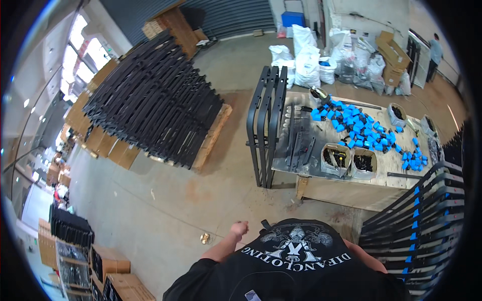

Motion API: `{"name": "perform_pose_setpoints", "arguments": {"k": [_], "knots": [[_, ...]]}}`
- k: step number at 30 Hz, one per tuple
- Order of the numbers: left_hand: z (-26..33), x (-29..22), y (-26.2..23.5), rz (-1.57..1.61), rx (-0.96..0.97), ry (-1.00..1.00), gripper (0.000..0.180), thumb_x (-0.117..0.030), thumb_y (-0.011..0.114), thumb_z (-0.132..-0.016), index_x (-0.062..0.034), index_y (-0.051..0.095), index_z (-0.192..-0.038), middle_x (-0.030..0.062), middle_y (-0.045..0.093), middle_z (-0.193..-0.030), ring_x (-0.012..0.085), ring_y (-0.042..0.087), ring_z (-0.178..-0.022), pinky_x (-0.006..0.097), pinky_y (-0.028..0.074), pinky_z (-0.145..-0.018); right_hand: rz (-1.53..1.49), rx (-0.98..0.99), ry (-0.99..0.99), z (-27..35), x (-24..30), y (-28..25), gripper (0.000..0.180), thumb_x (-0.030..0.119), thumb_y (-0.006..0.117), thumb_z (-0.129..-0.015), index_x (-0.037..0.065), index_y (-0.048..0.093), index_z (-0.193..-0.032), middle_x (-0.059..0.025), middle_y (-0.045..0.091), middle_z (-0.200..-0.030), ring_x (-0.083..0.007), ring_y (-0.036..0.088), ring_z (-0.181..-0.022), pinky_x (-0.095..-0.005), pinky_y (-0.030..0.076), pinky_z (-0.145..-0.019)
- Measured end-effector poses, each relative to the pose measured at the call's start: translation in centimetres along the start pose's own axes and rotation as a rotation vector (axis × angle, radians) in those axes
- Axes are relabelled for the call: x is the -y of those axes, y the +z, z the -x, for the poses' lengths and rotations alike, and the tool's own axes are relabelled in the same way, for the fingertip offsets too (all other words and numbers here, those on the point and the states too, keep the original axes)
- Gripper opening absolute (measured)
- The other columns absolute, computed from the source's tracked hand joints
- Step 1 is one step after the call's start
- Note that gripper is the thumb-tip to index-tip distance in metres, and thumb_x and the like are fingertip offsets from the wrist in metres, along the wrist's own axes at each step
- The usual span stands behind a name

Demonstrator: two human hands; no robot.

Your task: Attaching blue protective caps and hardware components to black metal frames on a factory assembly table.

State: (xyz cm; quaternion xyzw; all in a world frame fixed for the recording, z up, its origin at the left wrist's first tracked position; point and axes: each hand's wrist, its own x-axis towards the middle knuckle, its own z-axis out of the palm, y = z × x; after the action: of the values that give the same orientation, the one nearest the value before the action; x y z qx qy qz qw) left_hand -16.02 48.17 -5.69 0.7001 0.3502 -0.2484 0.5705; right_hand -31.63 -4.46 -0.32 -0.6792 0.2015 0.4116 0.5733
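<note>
Curled loosely into a near fist, the fingers of my left hand (239,230) hold nothing, low in the frame's centre over bare concrete floor (150,200). I cannot see my right hand; only that forearm shows at lower right. Up and to the right stand upright black metal frames (266,125), long axis vertical, leaning against the wooden workbench (351,190) strewn with blue plastic caps (361,128); my left hand is nearer.
</note>
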Motion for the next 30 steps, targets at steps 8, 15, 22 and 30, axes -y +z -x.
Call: {"name": "perform_pose_setpoints", "arguments": {"k": [8,15,22,30], "knots": [[-8.1,-28.3,0.8,0.14,0.017,0.739,0.012,-0.017,0.065,-0.09,-0.0066,0.062,-0.085,0.0031,0.061,-0.072,0.0122,0.054,-0.063,0.029,0.042,-0.057,0.01,-0.201,-0.125,2.2,0.4,7.2,0.036,0.024,0.079,-0.08,-0.003,0.075,-0.103,-0.01,0.075,-0.097,-0.0144,0.063,-0.089,-0.0395,0.052,-0.079],[-5.0,-46.8,6.2,-0.064,-0.185,1.165,0.041,-0.03,0.067,-0.096,0.0069,0.061,-0.112,0.016,0.07,-0.098,0.023,0.064,-0.089,0.037,0.051,-0.086,0.125,-0.22,0.086,-6.6,-2.8,9.8,0.033,0.031,0.066,-0.088,0.002,0.073,-0.1,-0.0081,0.071,-0.086,-0.0218,0.063,-0.079,-0.0432,0.051,-0.071],[-5.6,-48.0,11.8,-0.349,-0.293,1.074,0.053,-0.043,0.056,-0.101,0.0051,0.06,-0.122,0.0209,0.069,-0.109,0.0363,0.065,-0.096,0.044,0.05,-0.087,0.27,-0.297,-0.157,-11.4,-8.3,11.3,0.033,0.037,0.062,-0.09,0.009,0.072,-0.104,-0.0144,0.07,-0.087,-0.0272,0.065,-0.073,-0.0449,0.052,-0.068],[-8.5,-49.4,7.8,-0.152,-0.064,0.991,0.042,-0.043,0.057,-0.102,-0.0008,0.059,-0.102,0.0025,0.051,-0.063,0.0143,0.047,-0.045,0.033,0.035,-0.041,-0.08,-0.552,0.392,-6.9,-4.1,12.8,0.056,0.054,0.05,-0.091,0.008,0.071,-0.115,-0.0203,0.072,-0.11,-0.0382,0.07,-0.1,-0.0483,0.053,-0.085]]}}
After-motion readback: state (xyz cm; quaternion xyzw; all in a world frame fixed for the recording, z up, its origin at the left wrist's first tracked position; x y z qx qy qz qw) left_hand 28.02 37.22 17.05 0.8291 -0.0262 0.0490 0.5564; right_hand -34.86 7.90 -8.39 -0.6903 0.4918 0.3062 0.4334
